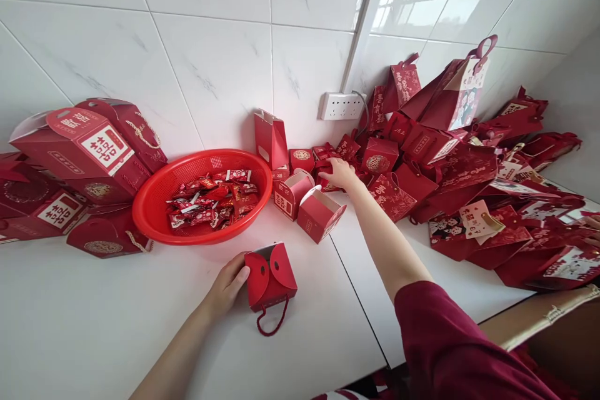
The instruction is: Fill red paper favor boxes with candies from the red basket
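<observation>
My left hand (229, 284) grips the left side of a small red gift box (270, 278) low over the white table. The box has two rounded flaps with holes, and a dark red cord handle hangs from its front. Farther back, my right hand (340, 174) reaches over a group of small red boxes, its fingers stretched out and partly apart. Whether it touches one of them I cannot tell. Just in front of it stand an open-topped red box (319, 219) and a second small box (291, 197) with a white label.
A red plastic basket (145, 215) of wrapped sweets (213, 200) stands left of centre. Larger gift boxes (65, 144) are stacked at the left. A heap of red gift bags (450, 169) fills the right, where another person's hand (593, 225) shows. A power strip (344, 106) is on the wall.
</observation>
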A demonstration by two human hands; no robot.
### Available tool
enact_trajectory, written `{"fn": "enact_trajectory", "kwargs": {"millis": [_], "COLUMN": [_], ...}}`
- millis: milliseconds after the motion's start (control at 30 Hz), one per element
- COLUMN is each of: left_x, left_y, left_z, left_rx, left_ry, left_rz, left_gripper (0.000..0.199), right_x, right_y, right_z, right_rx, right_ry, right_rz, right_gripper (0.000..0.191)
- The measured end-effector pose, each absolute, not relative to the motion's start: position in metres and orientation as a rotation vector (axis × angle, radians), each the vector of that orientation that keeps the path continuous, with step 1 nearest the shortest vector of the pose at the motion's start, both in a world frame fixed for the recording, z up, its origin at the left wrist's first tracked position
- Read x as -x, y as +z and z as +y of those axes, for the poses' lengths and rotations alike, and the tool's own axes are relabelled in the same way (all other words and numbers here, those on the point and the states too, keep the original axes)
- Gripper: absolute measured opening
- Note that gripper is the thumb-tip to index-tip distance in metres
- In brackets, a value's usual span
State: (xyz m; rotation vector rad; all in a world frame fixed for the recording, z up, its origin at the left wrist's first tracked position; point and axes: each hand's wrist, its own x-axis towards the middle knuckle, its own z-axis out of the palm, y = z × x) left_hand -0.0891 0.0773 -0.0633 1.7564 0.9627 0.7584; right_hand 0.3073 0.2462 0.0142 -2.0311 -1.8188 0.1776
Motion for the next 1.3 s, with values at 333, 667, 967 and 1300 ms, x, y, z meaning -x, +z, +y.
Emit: {"fn": "enact_trajectory", "kwargs": {"millis": [333,667,967,1300], "left_x": [0.090,0.096,0.093,0.092], "left_y": [-0.064,-0.047,-0.064,-0.065], "left_z": [0.075,0.062,0.068,0.074], "left_rx": [-1.745,-2.063,-2.177,-2.058], "left_ry": [0.741,0.912,0.633,0.559], "left_rz": [0.979,0.828,1.006,1.112], "left_gripper": [0.048,0.122,0.132,0.128], "right_x": [-0.309,-0.318,-0.297,-0.312], "right_y": [-0.001,0.006,0.005,0.072], "right_z": [0.257,0.225,0.236,0.133], "right_rx": [1.972,2.066,2.193,1.804], "right_ry": [0.282,0.202,0.267,0.087], "right_rz": [-1.975,-1.737,-1.636,-1.476], "right_gripper": [0.043,0.051,0.081,0.082]}}
